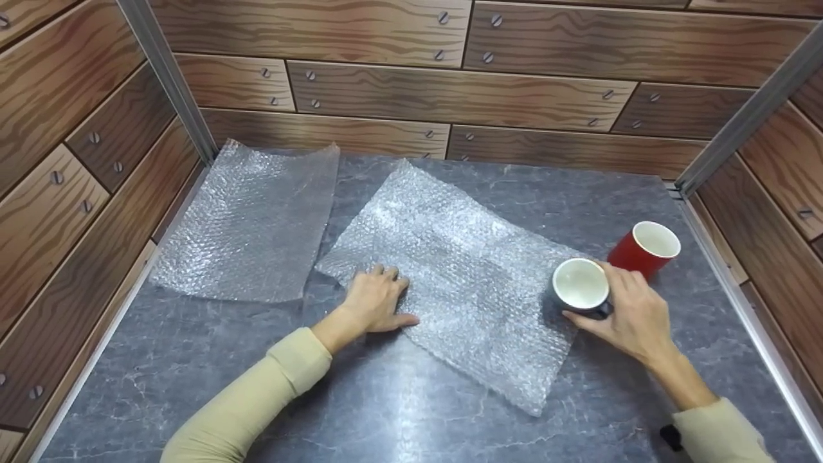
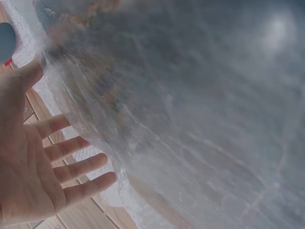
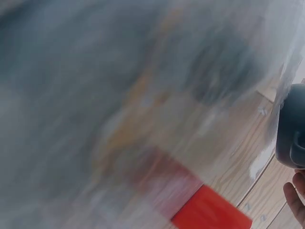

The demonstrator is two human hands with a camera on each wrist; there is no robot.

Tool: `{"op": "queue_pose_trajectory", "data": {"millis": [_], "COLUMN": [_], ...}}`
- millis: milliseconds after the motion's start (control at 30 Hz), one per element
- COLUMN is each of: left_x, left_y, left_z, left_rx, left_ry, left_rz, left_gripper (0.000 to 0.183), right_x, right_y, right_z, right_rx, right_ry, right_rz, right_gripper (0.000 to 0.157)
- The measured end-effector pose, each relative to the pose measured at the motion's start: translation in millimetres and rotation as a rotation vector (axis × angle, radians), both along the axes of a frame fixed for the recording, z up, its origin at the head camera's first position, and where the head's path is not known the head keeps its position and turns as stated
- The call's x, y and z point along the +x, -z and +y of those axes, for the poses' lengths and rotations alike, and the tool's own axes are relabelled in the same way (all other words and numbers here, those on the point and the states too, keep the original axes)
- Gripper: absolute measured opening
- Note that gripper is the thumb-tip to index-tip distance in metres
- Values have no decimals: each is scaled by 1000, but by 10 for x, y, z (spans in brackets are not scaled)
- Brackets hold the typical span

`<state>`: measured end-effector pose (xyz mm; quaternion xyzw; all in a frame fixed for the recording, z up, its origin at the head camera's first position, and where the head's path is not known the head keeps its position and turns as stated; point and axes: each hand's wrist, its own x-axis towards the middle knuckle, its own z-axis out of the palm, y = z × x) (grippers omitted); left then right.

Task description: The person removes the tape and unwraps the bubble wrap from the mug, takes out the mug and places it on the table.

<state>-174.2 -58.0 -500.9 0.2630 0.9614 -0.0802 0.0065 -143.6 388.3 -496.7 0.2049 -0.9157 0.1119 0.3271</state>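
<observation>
A sheet of bubble wrap (image 1: 463, 270) lies at an angle on the table in the head view. My left hand (image 1: 376, 299) rests flat on its left edge, fingers spread; the left wrist view shows those fingers extended at the sheet's edge. Over the sheet's right corner, my right hand (image 1: 633, 312) grips a dark mug (image 1: 580, 285) with a white inside, its mouth facing up. Whether the mug touches the sheet I cannot tell. Just behind that hand stands a red mug (image 1: 625, 256), partly covered by the fingers. Only fingertips and the dark mug (image 3: 289, 131) show in the right wrist view.
A second bubble wrap sheet (image 1: 257, 218) lies flat at the table's left back. The grey marbled table (image 1: 411, 418) is enclosed by wood-patterned walls (image 1: 373, 90) at the back and both sides, with metal posts in the corners.
</observation>
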Motion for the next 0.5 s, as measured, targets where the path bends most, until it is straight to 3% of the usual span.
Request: {"op": "queue_pose_trajectory", "data": {"millis": [500], "left_x": [1], "left_y": [2], "left_z": [4], "left_rx": [8], "left_ry": [1], "left_rz": [-1], "left_gripper": [86], "right_x": [183], "right_y": [-40], "right_z": [465], "right_rx": [-50], "right_ry": [151], "right_rz": [-87], "right_gripper": [99]}}
